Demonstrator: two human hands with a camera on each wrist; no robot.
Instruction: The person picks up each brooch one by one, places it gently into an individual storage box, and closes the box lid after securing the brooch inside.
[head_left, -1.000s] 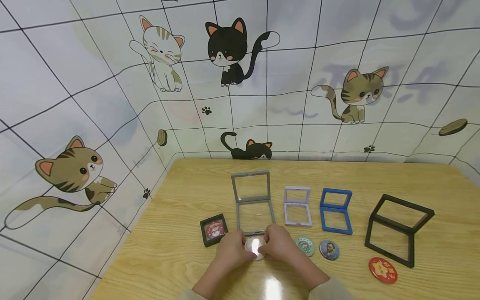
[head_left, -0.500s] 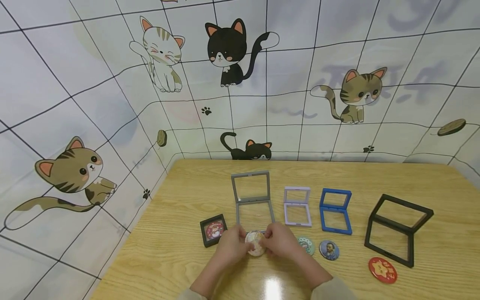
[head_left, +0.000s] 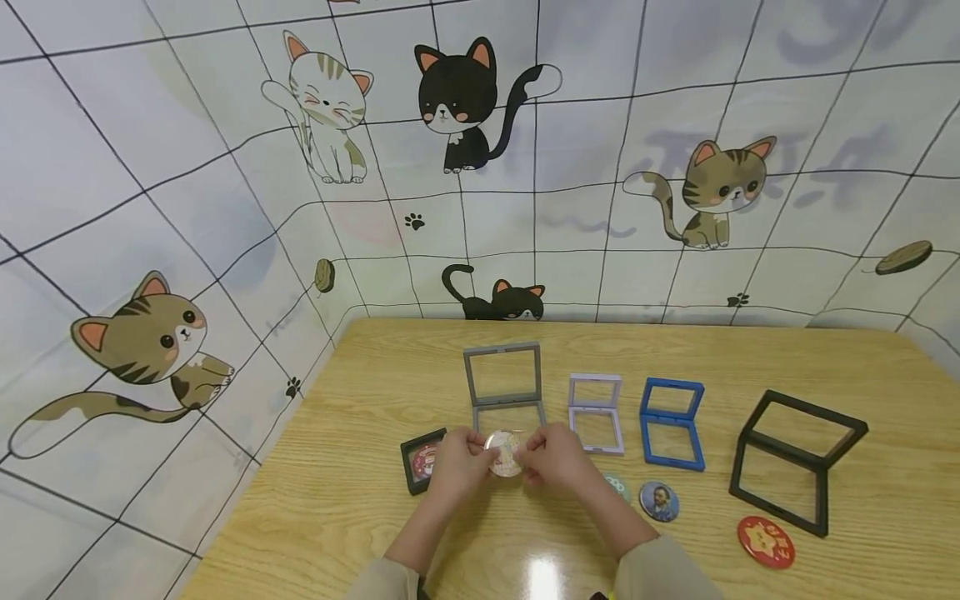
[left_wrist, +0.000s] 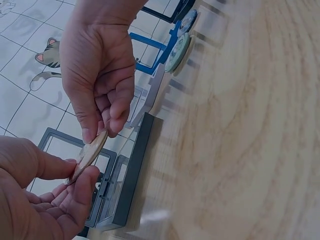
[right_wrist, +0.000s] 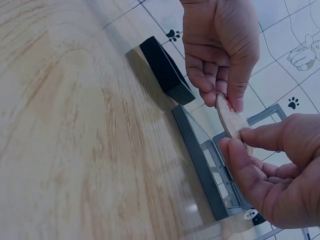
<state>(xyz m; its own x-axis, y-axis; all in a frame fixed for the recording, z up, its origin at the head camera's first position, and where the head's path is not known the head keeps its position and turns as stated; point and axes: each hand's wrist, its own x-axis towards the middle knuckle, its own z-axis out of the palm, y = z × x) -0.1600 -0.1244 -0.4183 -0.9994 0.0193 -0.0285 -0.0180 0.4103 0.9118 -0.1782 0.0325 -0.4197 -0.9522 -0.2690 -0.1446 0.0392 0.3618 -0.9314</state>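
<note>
Shifted toward the grey frame (head_left: 508, 407), the badge (head_left: 505, 451) pinched by left hand (head_left: 457, 462) and right hand (head_left: 558, 460) could drop if either slips.

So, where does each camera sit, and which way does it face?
Head: on the head, facing forward and down at wooden table and cat-print backdrop; left hand, right hand, forearms and sleeves show.
Left wrist: on that wrist, facing rightward past the round badge toward the blue frame; both hands show.
Right wrist: on that wrist, facing leftward past the badge toward the black box frame; both hands show.
Both wrist views share the badge and gray frame.
</note>
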